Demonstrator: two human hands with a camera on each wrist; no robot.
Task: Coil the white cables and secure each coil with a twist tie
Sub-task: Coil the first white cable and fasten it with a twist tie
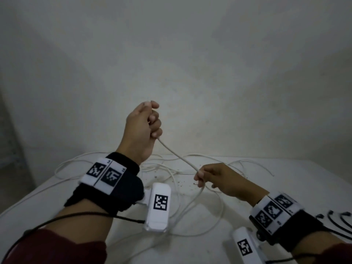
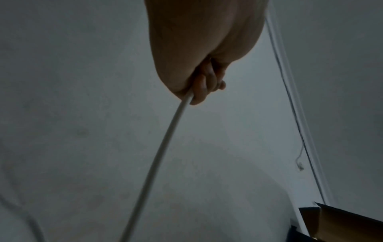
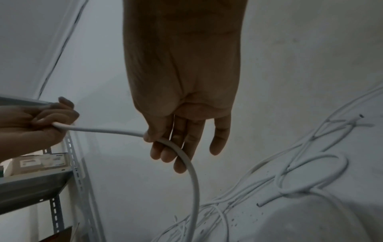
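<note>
Between the fists, left hand clenching and right hand pinching the thin white round cable, slack should feed evenly into loops.

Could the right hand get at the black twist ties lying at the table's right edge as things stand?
Probably not straight away. The right hand has its fingers round the white round cable stretched up to the left hand. The thin black twist ties lie uncovered beside its wrist, so letting go would likely free it.
</note>
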